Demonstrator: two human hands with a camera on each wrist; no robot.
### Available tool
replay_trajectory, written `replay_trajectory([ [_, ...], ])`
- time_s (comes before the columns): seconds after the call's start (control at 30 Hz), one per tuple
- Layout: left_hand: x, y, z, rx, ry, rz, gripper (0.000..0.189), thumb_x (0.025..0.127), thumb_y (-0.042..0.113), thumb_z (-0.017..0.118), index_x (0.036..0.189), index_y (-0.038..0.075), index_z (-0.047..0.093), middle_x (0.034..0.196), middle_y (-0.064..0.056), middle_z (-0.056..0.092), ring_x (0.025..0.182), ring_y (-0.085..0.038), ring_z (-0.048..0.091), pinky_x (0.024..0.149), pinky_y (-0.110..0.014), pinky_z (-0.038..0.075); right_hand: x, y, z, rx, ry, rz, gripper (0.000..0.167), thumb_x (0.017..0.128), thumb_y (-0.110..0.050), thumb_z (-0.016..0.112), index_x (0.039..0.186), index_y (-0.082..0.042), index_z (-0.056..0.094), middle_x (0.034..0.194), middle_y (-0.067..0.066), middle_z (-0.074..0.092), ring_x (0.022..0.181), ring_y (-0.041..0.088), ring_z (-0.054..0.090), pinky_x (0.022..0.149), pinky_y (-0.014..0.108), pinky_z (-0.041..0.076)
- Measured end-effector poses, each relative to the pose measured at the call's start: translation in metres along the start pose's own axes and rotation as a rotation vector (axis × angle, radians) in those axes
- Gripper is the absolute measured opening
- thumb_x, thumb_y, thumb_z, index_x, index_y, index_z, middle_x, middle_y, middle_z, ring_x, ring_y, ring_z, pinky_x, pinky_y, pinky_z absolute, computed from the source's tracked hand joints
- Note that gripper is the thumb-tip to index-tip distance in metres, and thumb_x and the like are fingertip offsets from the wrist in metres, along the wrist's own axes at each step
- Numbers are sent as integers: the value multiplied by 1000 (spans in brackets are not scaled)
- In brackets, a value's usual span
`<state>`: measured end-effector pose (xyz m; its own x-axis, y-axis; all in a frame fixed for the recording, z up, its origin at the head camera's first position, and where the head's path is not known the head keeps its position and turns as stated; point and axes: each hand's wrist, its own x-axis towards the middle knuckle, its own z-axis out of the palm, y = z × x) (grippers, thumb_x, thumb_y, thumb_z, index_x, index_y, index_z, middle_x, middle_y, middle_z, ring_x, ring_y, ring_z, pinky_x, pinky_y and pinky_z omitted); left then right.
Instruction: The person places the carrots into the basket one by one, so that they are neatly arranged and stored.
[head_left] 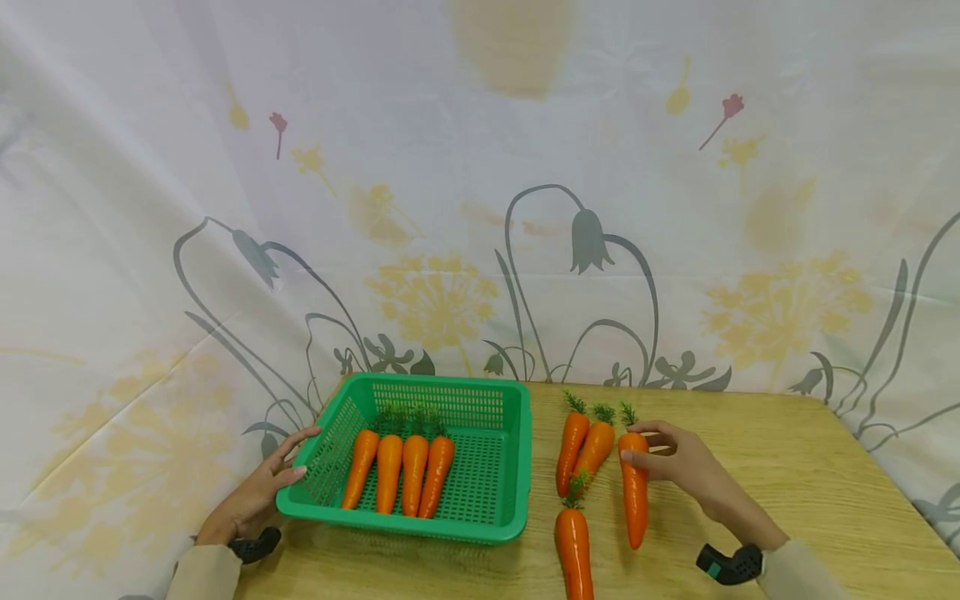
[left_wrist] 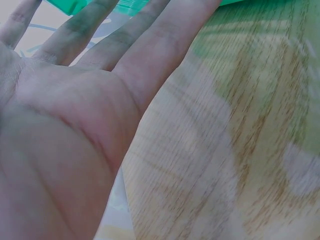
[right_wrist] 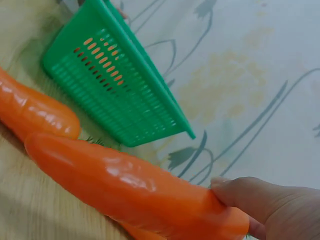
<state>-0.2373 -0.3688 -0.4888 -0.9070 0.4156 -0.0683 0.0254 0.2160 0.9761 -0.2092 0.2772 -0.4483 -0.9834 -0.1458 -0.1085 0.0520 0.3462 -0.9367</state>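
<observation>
In the head view my right hand (head_left: 678, 458) pinches an orange carrot (head_left: 635, 500) near its leafy top, thumb on one side and fingers on the other. The carrot (right_wrist: 130, 185) slants across the right wrist view with the thumb (right_wrist: 245, 197) against its thick end. My left hand (head_left: 258, 492) lies along the left side of a green plastic basket (head_left: 517, 467), fingertips right at its rim. Its fingers stretch out straight in the left wrist view, palm (left_wrist: 65, 120) showing. Several carrots (head_left: 389, 475) lie side by side in the basket, leafy ends toward the back.
Two carrots (head_left: 572, 450) lie close together on the wooden table (head_left: 765, 450), right of the basket. Another carrot (head_left: 573, 546) lies nearer the front edge. A flower-printed curtain (head_left: 450, 208) hangs behind the table and along its left.
</observation>
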Motion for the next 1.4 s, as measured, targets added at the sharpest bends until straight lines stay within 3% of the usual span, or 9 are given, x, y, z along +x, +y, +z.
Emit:
replay_trajectory([
  [0.3, -2, -1, 0, 11, -1, 4, 62, 111, 20, 43, 166, 21, 14, 165, -23, -27, 145, -60, -22, 102, -89, 8, 10, -20, 8, 59, 13, -62, 65, 93, -27, 80, 143, 2, 52, 137, 25, 55, 107, 30, 66, 86, 44, 60],
  [0.57, -1, -1, 1, -3, 10, -12, 63, 111, 23, 44, 166, 22, 13, 166, -20, -26, 147, -58, -21, 103, -88, 7, 20, -35, 23, 135, -28, -103, 61, 93, -24, 79, 142, 2, 52, 135, 24, 55, 105, 28, 67, 86, 42, 61],
  [0.93, 0, -1, 0, -30, 4, -15, 63, 111, 20, 44, 166, 23, 14, 166, -18, -27, 147, -55, -26, 101, -89, 1, 36, -48, 44, 121, -34, -129, 59, 93, -26, 80, 139, 0, 55, 131, 22, 56, 107, 29, 65, 88, 49, 60],
  [1.2, 0, 0, -1, 33, 1, 14, 61, 111, 19, 43, 166, 22, 15, 165, -24, -25, 146, -61, -19, 104, -85, 20, 50, -60, 62, 101, -66, -143, 57, 92, -29, 81, 137, -3, 57, 128, 20, 59, 99, 28, 69, 88, 53, 59],
  [1.4, 1, 0, -1, 32, 8, 7, 61, 111, 19, 43, 166, 21, 15, 166, -23, -25, 146, -60, -18, 103, -86, 19, 58, -72, 79, 109, -112, -169, 54, 92, -28, 81, 135, -4, 58, 127, 19, 58, 104, 29, 66, 85, 45, 61],
])
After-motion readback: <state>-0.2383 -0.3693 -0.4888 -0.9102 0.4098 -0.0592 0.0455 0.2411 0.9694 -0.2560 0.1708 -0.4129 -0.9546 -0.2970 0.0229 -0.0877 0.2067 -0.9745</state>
